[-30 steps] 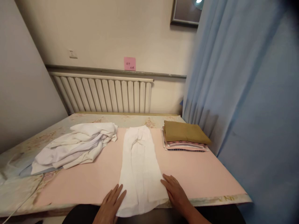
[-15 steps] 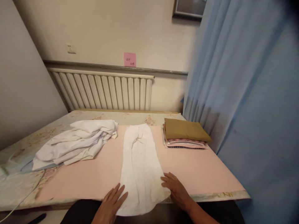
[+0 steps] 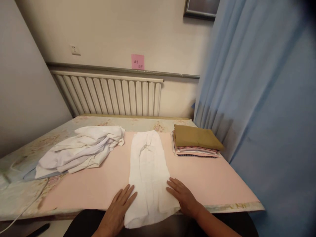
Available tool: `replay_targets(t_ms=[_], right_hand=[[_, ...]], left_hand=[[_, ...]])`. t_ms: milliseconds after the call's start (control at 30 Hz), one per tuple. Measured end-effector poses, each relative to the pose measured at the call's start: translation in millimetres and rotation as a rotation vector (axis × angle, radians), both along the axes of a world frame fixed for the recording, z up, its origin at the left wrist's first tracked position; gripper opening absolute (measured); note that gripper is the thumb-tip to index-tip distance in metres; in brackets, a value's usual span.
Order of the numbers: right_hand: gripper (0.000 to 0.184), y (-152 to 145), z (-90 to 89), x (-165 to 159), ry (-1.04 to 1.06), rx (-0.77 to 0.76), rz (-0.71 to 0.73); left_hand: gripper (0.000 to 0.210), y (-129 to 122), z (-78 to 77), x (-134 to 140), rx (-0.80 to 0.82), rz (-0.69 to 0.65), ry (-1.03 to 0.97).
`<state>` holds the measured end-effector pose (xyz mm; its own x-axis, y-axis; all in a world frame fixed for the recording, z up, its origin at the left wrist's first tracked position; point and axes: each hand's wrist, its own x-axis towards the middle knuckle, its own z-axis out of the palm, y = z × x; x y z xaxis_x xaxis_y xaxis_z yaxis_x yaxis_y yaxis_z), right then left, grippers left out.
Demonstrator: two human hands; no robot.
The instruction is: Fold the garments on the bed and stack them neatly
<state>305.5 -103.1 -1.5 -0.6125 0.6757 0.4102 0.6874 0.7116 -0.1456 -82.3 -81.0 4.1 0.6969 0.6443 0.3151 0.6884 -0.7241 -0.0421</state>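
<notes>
Flat garment (image 3: 151, 177) lies between left hand (image 3: 118, 206) and right hand (image 3: 183, 195), long axis running forward; neither nearer, both loosely spread at its side edges, near end.

A tabletop (image 3: 37, 151) with a floral cover spans the lower frame, a pink sheet (image 3: 209, 182) spread over much of it. On the sheet lie a white garment (image 3: 150, 174) at lower centre, a folded stack (image 3: 197, 140) at right and, partly, a crumpled white heap (image 3: 81, 148) at left. What seems a thin cord (image 3: 29, 207) crosses the lower left.
</notes>
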Motion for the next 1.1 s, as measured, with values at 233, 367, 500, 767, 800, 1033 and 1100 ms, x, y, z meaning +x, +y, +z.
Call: replay_targets(t_ms=[233, 367, 500, 767, 800, 1033, 1100], right_hand=[[0.047, 29.3, 7.2, -5.9, -0.015, -0.048, 0.071], [0.043, 30.1, 11.5, -8.9, 0.035, -0.121, 0.078], [0.046, 15.4, 17.4, -7.5, 0.061, -0.158, 0.111], [0.035, -10.6, 40.7, -10.6, 0.198, -0.287, 0.146], [0.033, -9.0, 43.4, -12.5, 0.235, -0.315, 0.143], [0.028, 45.1, 39.8, -31.5, 0.687, -0.793, -0.454], [0.030, 65.9, 32.8, -35.4, 0.740, -0.804, -0.568]], left_hand=[[0.072, 15.1, -4.2, -3.1, -0.030, -0.104, -0.055], [0.067, 18.7, -8.1, -6.0, -0.085, -0.134, -0.075], [0.066, 9.3, -2.6, -7.8, -0.120, -0.175, -0.121], [0.038, -3.3, 25.7, 1.4, -0.395, -0.247, -0.268], [0.036, 1.3, 30.4, 5.0, -0.493, -0.212, -0.330], [0.065, 68.1, 57.0, 40.2, -1.196, 0.289, -0.914], [0.074, 83.8, 53.3, 48.0, -1.246, 0.426, -1.058]])
